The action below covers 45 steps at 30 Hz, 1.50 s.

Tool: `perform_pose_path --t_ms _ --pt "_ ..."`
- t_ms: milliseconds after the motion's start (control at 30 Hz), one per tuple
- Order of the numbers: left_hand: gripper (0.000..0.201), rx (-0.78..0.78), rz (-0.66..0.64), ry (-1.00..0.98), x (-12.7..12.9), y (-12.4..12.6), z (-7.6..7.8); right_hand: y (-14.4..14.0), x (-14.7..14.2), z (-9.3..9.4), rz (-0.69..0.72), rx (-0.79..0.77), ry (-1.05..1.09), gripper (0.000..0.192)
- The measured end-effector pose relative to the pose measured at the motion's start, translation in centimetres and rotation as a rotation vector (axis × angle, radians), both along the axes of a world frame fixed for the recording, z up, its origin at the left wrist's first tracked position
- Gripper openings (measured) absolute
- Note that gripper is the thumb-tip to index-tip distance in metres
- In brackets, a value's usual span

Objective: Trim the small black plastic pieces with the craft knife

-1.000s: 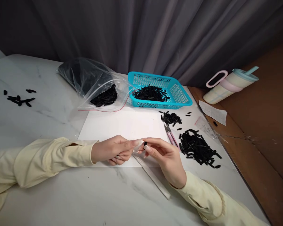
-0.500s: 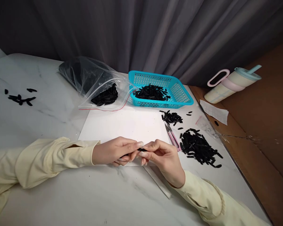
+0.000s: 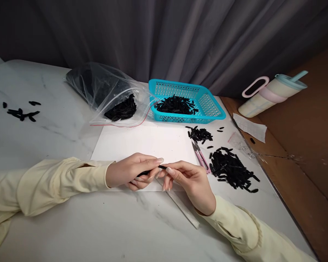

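Black strip (image 3: 153, 170) level between both hands, long axis left-right.

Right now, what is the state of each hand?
Left hand: closed on small black piece.
Right hand: fingertips pinch the same piece's end.

Clear wrap gone from fingertips; black piece (image 3: 153, 170) now pinched between left hand (image 3: 131, 174) and right hand (image 3: 188, 182)

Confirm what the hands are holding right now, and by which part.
The left hand and right hand pinch one small black strip piece between them: left fingers wrap its left end, right fingertips meet its right end.
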<state>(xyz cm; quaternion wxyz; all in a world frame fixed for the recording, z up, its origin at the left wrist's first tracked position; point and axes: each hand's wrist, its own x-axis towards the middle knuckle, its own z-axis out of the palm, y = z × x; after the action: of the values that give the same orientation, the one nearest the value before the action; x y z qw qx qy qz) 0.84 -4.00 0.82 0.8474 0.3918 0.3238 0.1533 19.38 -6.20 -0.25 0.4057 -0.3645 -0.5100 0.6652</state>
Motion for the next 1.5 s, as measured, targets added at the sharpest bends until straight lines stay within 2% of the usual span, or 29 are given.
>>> perform_pose_path --t_ms 467,1500 --pt "0.045 -0.089 -0.082 -0.037 -0.13 0.18 0.05 -0.14 0.07 -0.12 -0.012 0.005 0.009 0.01" --pt "0.043 -0.174 -0.136 -0.061 -0.34 0.4 -0.13 -0.11 0.07 -0.11 0.002 -0.004 -0.02 0.014"
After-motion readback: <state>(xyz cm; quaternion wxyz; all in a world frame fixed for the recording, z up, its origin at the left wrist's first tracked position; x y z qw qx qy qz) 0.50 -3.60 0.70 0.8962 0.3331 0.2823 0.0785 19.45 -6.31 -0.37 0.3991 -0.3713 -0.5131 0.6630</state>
